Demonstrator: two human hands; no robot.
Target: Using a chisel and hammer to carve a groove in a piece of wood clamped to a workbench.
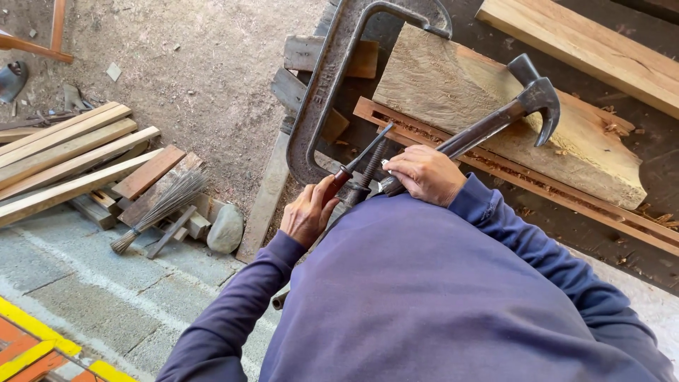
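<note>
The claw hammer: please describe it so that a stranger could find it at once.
Start at the big iron clamp gripping the rough plank. The person's right hand holds a claw hammer lying across that plank. Only it has a curved, forked metal head.

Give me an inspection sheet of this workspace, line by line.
Surface: dark workbench strewn with wood shavings.
Job's things: big iron C-clamp over a rough plank; grooved wooden strip beside it.
Clutter: offcut blocks near the clamp.
Grippers: left hand grips a red-handled chisel; right hand grips a claw hammer.
Cables: nothing seen.
Surroundings: dirt floor with stacked laths, a twig broom, a stone.
</note>
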